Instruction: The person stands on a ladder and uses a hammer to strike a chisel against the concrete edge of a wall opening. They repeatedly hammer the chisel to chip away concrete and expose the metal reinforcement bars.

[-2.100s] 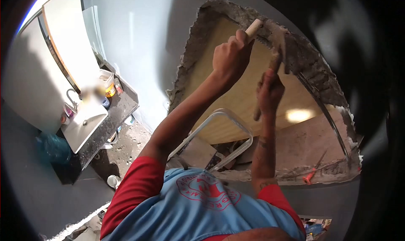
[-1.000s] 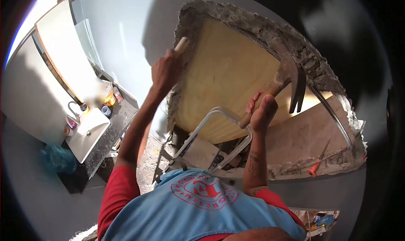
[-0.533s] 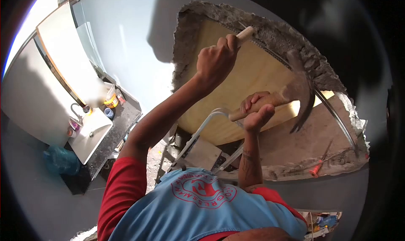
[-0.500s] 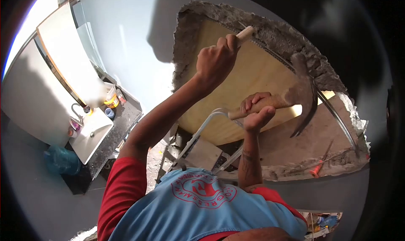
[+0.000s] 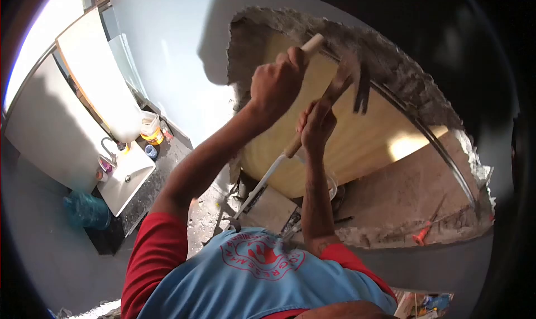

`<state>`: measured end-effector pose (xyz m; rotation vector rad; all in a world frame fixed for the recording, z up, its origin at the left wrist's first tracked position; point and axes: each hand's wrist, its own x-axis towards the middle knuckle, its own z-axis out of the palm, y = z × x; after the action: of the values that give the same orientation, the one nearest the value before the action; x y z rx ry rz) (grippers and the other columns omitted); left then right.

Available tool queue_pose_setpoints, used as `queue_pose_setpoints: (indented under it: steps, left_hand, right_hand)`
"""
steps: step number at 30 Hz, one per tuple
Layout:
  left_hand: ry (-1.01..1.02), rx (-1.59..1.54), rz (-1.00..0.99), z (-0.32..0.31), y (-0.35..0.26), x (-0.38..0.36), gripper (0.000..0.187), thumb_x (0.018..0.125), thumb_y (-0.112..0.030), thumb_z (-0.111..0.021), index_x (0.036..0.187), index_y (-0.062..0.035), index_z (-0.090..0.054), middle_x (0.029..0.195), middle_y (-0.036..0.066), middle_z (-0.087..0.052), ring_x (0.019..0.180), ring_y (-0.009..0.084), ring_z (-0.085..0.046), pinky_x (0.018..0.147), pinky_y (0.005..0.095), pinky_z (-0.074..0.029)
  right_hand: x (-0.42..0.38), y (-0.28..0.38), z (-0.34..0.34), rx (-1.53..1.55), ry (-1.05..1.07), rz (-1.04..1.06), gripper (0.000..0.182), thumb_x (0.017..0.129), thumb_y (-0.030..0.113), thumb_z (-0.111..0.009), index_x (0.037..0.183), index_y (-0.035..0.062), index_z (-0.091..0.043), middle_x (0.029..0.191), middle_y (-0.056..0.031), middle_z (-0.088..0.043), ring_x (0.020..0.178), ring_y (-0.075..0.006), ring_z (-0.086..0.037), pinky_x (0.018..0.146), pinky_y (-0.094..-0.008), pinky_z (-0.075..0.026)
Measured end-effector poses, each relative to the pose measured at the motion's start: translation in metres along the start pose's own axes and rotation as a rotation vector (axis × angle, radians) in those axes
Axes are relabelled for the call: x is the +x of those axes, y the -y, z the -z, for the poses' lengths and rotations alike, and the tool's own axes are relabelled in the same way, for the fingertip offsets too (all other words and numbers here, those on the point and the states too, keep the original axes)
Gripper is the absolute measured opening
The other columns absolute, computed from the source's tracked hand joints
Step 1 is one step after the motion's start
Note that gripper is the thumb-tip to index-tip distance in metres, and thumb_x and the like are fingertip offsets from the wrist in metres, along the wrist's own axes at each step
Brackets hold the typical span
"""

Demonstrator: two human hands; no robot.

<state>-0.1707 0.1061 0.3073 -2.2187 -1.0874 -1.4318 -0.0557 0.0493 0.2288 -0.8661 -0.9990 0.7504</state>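
My left hand (image 5: pixel 276 83) is wrapped round a light wooden handle (image 5: pixel 313 44), held up at the rough broken edge (image 5: pixel 385 67) of the wall opening. In my right hand (image 5: pixel 318 124) is a claw hammer (image 5: pixel 335 87) by its wooden handle. Its blurred metal head is raised close to the wooden handle and the top edge of the opening. Whatever tool part lies beyond the left handle is hard to make out. Behind both hands is a yellowish wooden panel (image 5: pixel 273 118).
A curved metal bar (image 5: pixel 446 154) runs along the opening. An orange-handled screwdriver (image 5: pixel 423 234) lies on the lower ledge. To the left are a white sink (image 5: pixel 127 176), a yellow-labelled bucket (image 5: pixel 152 130) and a blue water bottle (image 5: pixel 88 210). A metal frame (image 5: pixel 259 185) stands below.
My right hand has moved up and left, swinging the hammer head towards the handle in my left hand. My left hand has shifted slightly left and down.
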Motion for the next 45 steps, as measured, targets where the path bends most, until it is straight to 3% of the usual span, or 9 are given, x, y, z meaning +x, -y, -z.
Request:
queue_pose_setpoints:
  steps: [7, 9, 11, 16, 18, 23, 31, 41, 45]
  left_hand:
    - [0.004, 0.033, 0.000, -0.003, 0.004, 0.003, 0.028, 0.095, -0.028, -0.057, 0.087, -0.0042, -0.043, 0.067, 0.014, -0.061, 0.050, 0.0312, -0.064, 0.041, 0.0399, -0.051]
    - [0.004, 0.035, 0.009, -0.004, 0.004, 0.004, 0.029, 0.095, -0.028, -0.057, 0.087, -0.0043, -0.043, 0.067, 0.014, -0.061, 0.050, 0.0311, -0.064, 0.041, 0.0397, -0.051]
    - [0.019, 0.046, 0.007, -0.004, 0.008, 0.003, 0.029, 0.094, -0.028, -0.059, 0.086, -0.0046, -0.043, 0.066, 0.014, -0.061, 0.052, 0.0307, -0.064, 0.041, 0.0396, -0.052]
    - [0.128, -0.227, 0.006, -0.015, 0.074, 0.001, 0.026, 0.094, -0.029, -0.059, 0.101, -0.0042, -0.055, 0.074, 0.017, -0.064, 0.062, 0.0343, -0.064, 0.056, 0.0429, -0.051]
    - [0.264, -0.648, 0.446, 0.003, 0.106, -0.016, 0.038, 0.097, -0.038, -0.056, 0.096, -0.0005, -0.058, 0.074, 0.018, -0.063, 0.063, 0.0339, -0.061, 0.057, 0.0382, -0.047]
    - [0.252, 0.019, 0.492, 0.023, 0.099, -0.059, 0.030, 0.094, -0.033, -0.058, 0.096, -0.0030, -0.056, 0.073, 0.023, -0.066, 0.069, 0.0407, -0.067, 0.057, 0.0487, -0.051]
    - [-0.074, -0.042, -0.009, 0.025, 0.000, -0.007, 0.027, 0.093, -0.031, -0.061, 0.090, -0.0069, -0.049, 0.069, 0.013, -0.063, 0.051, 0.0314, -0.063, 0.043, 0.0416, -0.050]
    - [-0.023, 0.007, 0.037, 0.008, 0.000, 0.009, 0.032, 0.096, -0.033, -0.055, 0.085, -0.0034, -0.048, 0.062, 0.014, -0.061, 0.050, 0.0313, -0.064, 0.040, 0.0410, -0.050]
    - [0.027, -0.092, 0.047, 0.005, 0.007, 0.010, 0.032, 0.096, -0.033, -0.055, 0.086, -0.0026, -0.048, 0.063, 0.016, -0.062, 0.052, 0.0339, -0.064, 0.044, 0.0428, -0.051]
  right_hand:
    - [-0.009, -0.015, -0.004, 0.246, -0.073, 0.638, 0.065, 0.086, 0.072, -0.049, 0.083, 0.0075, -0.044, 0.065, -0.0058, -0.042, 0.051, -0.0171, -0.045, 0.042, -0.0299, -0.034]
    - [0.020, -0.064, 0.020, -0.457, -0.045, 0.375, 0.057, 0.093, 0.062, -0.048, 0.078, 0.0070, -0.042, 0.060, -0.0041, -0.041, 0.048, -0.0135, -0.044, 0.041, -0.0286, -0.036]
    - [-0.006, 0.007, -0.013, -0.099, -0.043, 0.017, 0.057, 0.094, 0.060, -0.046, 0.078, 0.0057, -0.041, 0.058, -0.0027, -0.040, 0.046, -0.0121, -0.043, 0.041, -0.0275, -0.036]
    - [-0.029, 0.014, 0.001, 0.033, -0.072, 0.212, 0.061, 0.092, 0.064, -0.047, 0.075, 0.0057, -0.044, 0.062, -0.0007, -0.042, 0.048, -0.0101, -0.044, 0.041, -0.0260, -0.034]
    - [-0.042, 0.016, 0.007, 0.085, -0.108, 0.240, 0.068, 0.089, 0.071, -0.045, 0.081, 0.0034, -0.044, 0.064, -0.0030, -0.042, 0.049, -0.0104, -0.045, 0.041, -0.0250, -0.034]
    - [-0.056, 0.024, 0.013, 0.034, -0.094, 0.262, 0.069, 0.088, 0.071, -0.045, 0.080, 0.0028, -0.044, 0.065, -0.0032, -0.043, 0.048, -0.0106, -0.044, 0.041, -0.0236, -0.035]
    - [-0.056, 0.024, 0.004, 0.012, -0.046, 0.235, 0.067, 0.091, 0.067, -0.045, 0.081, 0.0016, -0.044, 0.061, -0.0040, -0.043, 0.048, -0.0119, -0.044, 0.043, -0.0259, -0.035]
    - [-0.042, 0.039, -0.002, -0.070, -0.064, 0.488, 0.067, 0.090, 0.071, -0.040, 0.079, 0.0054, -0.040, 0.060, -0.0043, -0.039, 0.048, -0.0150, -0.042, 0.043, -0.0282, -0.036]
    - [0.011, 0.019, 0.002, -0.674, -0.055, 0.322, 0.052, 0.100, 0.048, -0.040, 0.069, 0.0056, -0.038, 0.055, -0.0046, -0.041, 0.042, -0.0138, -0.042, 0.039, -0.0276, -0.034]
